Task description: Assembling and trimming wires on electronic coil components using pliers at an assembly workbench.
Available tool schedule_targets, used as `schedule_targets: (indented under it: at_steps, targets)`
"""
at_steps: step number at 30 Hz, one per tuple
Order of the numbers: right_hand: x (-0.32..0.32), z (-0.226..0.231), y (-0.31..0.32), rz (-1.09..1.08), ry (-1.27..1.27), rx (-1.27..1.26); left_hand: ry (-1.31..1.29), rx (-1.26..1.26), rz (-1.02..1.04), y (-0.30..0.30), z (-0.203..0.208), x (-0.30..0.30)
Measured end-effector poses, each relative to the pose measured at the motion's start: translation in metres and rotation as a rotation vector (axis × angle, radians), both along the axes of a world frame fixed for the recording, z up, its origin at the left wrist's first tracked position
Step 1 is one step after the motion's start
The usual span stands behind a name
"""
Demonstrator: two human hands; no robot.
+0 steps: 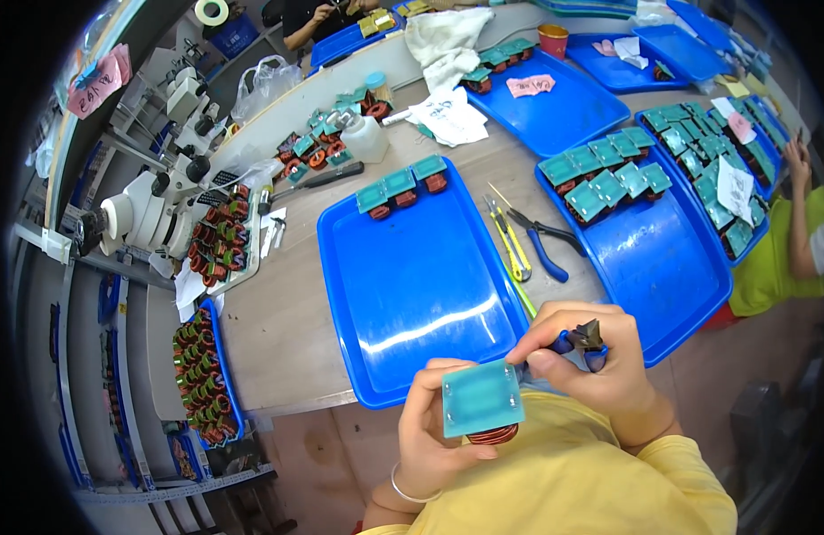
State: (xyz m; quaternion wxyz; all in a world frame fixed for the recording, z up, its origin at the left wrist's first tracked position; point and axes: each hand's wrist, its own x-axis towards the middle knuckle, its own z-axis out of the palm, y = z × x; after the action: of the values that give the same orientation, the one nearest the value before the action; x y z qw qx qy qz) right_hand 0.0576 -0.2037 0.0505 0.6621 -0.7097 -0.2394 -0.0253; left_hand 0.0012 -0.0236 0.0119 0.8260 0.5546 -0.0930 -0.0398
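From where I stood, the teal board was up in front of the person's yellow shirt, just off the near edge of a blue tray on the worktop. The left hand gripped it by its left side, thumb low beside the red-brown coil beneath. The right hand was closed around blue-handled pliers, its thumb and forefinger pinched at the board's upper right corner; whether they touched it or held some small piece, I could not tell.

I took the board for a thin, stiff plate, smooth enough to slide under dry fingers, with the coil giving it most of its weight, so it would likely want to tip coil-down. Its edges looked the best hold, with a finger supporting the winding; pressing on the shiny spots near the corners seemed riskier.
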Motion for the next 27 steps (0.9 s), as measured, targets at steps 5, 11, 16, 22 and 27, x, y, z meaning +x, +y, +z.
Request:
schedule_targets:
  at_steps: [5,11,16,22,27]
  targets:
    - [0.001,0.005,0.001,0.042,0.138,0.079,0.264,-0.147,0.051,-0.013,0.021,0.01]
    - [0.008,0.009,0.003,0.03,0.147,0.078,0.253,-0.18,0.041,-0.017,0.025,0.023]
    - [0.016,0.007,0.007,0.047,0.138,0.081,0.047,-0.101,-0.007,-0.001,0.009,0.03]
    - [0.024,0.006,0.011,0.061,0.08,0.026,-0.123,0.048,0.068,0.004,0.0,0.035]
    - [0.024,0.006,0.013,0.056,0.058,0.018,-0.184,0.082,0.063,0.006,0.0,0.038]
